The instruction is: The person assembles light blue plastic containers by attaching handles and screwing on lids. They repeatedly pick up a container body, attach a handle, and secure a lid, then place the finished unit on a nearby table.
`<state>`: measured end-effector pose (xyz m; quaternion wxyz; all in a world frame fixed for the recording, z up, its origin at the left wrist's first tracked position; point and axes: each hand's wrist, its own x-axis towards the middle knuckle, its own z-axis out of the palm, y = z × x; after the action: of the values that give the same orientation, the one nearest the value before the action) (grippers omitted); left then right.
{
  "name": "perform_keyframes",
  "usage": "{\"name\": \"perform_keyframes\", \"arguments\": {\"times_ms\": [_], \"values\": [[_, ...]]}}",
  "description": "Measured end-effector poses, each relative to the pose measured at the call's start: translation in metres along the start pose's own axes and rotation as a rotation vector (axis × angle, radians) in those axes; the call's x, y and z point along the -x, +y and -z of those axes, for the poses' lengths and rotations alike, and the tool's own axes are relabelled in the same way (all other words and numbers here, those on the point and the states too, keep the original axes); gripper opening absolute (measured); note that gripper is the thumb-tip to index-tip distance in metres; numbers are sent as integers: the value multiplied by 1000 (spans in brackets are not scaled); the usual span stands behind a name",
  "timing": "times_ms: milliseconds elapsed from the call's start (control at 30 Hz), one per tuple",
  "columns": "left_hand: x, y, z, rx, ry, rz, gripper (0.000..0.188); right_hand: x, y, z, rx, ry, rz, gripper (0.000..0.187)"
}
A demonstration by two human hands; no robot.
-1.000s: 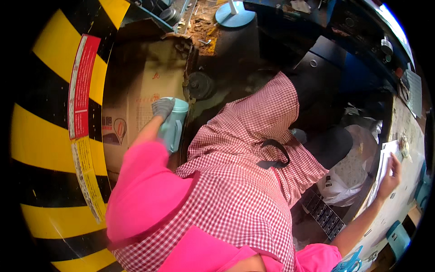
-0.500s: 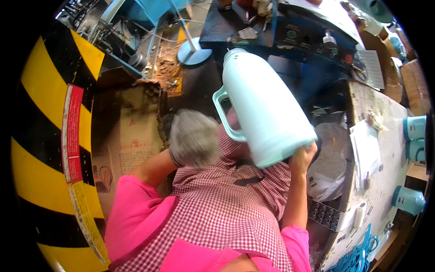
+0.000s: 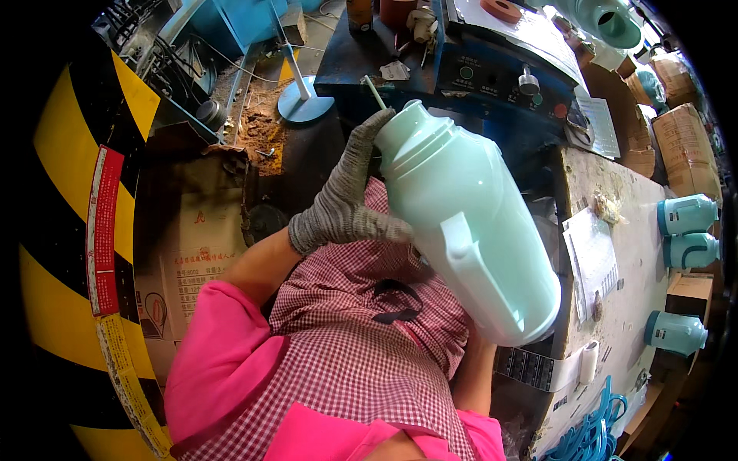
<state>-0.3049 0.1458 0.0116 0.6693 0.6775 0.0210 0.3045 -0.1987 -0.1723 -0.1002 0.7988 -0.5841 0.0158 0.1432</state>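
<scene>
A pale mint-green thermos jug body [image 3: 469, 207] is tilted in front of me, mouth up to the left and base down to the right. Its moulded handle [image 3: 459, 247] faces me. My left hand [image 3: 338, 206], in a grey knit glove, cups the jug's neck side, fingers at the neck and thumb lower against the body. A thin pale-green stick [image 3: 375, 92] juts out by the mouth; what it joins is hidden. My bare right hand [image 3: 478, 336] is under the base, its fingers mostly hidden behind the jug.
At the right stands a worn worktable [image 3: 615, 253] with papers [image 3: 590, 250]. Several smaller blue-green jugs [image 3: 676, 332] stand beyond it. Blue plastic straps [image 3: 588, 430] lie at its near end. Ahead is a dark control panel [image 3: 500, 81]. A cardboard box [image 3: 200, 230] and a striped yellow-black panel [image 3: 58, 184] are left.
My left hand has gone from a blurred swing beside the jug up to its neck. The jug has turned, its handle swinging from the left side toward me, and its base has dropped.
</scene>
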Motion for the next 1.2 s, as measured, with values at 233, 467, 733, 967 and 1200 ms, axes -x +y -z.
{"name": "perform_keyframes", "arguments": {"times_ms": [233, 467, 733, 967, 1200], "values": [[-1, 3, -12, -287, 112, 12, 116, 9, 6, -7, 78, -34, 33, 32], [-9, -14, -21, -145, 340, 32, 51, 21, -15, 3, 266, -59, 163, 36], [-12, -62, 13, 146, 307, 190, 37, -10, -58, -25, 362, 409, 554, 44], [-44, -66, 33, 94, 145, 135, 47, 26, -53, -32, 370, -9, 202, 33], [-55, -38, -16, -33, -117, 212, 36, 20, -23, -76, 426, -111, 273, 39]]}}
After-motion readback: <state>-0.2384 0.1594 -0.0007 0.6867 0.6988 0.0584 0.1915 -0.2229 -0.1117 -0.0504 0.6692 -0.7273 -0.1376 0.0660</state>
